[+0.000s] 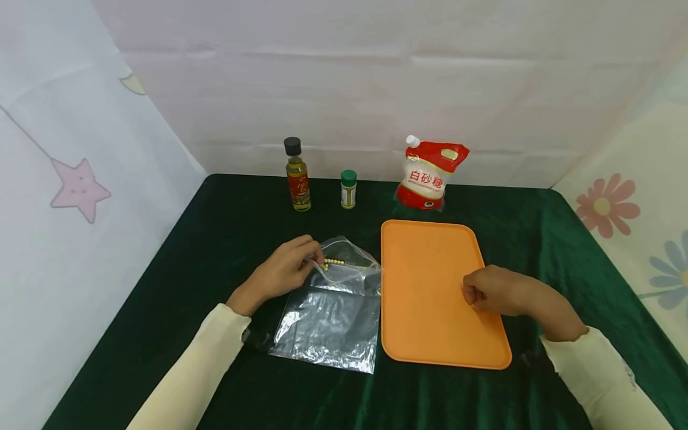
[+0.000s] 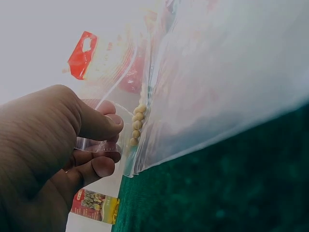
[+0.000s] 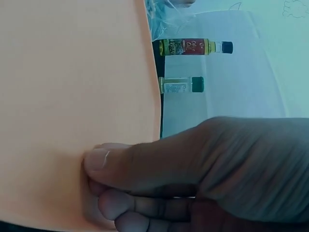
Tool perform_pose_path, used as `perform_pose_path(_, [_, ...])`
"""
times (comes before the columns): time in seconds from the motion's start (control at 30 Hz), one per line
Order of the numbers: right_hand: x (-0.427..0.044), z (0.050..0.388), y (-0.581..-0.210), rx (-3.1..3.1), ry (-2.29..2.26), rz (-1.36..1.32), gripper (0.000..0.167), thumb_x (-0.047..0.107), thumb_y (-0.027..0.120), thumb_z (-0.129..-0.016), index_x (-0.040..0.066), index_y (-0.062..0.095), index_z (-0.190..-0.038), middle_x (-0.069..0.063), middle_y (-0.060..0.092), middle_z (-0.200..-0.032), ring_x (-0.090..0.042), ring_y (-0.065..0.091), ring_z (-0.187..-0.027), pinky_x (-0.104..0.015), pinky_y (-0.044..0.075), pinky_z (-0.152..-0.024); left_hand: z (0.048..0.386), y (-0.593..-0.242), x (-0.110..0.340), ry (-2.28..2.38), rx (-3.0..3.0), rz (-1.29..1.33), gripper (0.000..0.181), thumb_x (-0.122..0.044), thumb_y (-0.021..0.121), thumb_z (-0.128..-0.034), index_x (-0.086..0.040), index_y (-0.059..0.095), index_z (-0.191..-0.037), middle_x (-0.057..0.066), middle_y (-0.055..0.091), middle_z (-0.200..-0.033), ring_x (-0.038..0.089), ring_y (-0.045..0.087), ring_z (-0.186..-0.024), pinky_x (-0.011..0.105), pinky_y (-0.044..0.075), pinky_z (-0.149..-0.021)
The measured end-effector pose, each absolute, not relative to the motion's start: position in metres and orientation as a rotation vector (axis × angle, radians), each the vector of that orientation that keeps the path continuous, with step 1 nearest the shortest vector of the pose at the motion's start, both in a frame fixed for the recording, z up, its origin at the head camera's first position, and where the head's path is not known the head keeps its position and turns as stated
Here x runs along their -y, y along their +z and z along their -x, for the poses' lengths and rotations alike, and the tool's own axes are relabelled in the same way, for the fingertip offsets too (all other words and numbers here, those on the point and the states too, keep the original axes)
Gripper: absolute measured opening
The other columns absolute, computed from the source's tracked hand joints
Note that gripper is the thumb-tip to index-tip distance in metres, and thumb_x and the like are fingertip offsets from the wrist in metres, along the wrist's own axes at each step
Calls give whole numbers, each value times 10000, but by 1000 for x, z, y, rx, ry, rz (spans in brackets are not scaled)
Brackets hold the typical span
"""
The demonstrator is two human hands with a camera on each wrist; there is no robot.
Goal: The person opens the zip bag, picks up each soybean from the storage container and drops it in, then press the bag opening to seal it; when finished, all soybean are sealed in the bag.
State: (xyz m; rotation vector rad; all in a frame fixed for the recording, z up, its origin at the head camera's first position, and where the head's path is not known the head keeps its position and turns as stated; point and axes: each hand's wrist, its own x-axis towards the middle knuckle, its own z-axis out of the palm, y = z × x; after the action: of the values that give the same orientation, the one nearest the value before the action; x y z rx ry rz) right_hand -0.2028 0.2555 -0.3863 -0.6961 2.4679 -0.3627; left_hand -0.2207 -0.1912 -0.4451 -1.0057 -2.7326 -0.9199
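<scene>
A clear zip bag (image 1: 335,322) lies to the left of an orange tray (image 1: 424,269). My left hand (image 1: 285,269) pinches the bag's upper edge between thumb and fingers, and the mouth gapes a little. Just inside the mouth, a row of pale yellow round beads (image 2: 137,125) shows beside the fingertips; whether they are strung together is unclear. Over the tray's right side, my right hand (image 1: 502,291) has its fingers curled, thumb against forefinger, with the fingertips at the tray surface. Nothing is visible between them in the right wrist view.
Behind the bag stand an oil bottle (image 1: 298,185) with a black cap and a small jar (image 1: 348,194) with a green lid. A red and white sugar pouch (image 1: 427,176) stands behind the tray. Dark green cloth (image 1: 242,239) covers the table, with fabric walls around it.
</scene>
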Motion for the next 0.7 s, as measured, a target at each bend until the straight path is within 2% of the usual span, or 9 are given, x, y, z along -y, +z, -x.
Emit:
perform_pose_path(0.3, [-250,209,-391,-2577,-454,859,132,68,713,-920,167,632,-888,60,519,-748,-106,506,-668,-238,463,-580,221,-445,191,-911,2726,1007,211,48,646,-910,-145,644,-997,-44,571,-1000,75,591,-955,280,550,-827])
perform_pose_path(0.53, [-246,217,-399,-2691,-647,895,135,108,738,-912,199,660,-973,105,607,-850,-112,554,-761,-262,538,-694,220,-445,191,-908,2718,1010,212,53,642,-909,-138,645,-998,-37,574,-1002,76,589,-949,282,550,-826])
perform_pose_path(0.7, [-241,220,-408,-2754,-843,908,112,165,734,-927,225,675,-1001,128,642,-902,-104,582,-815,-356,557,-785,220,-446,191,-908,2714,1014,214,54,640,-907,-139,647,-998,-46,570,-997,73,587,-937,282,550,-822])
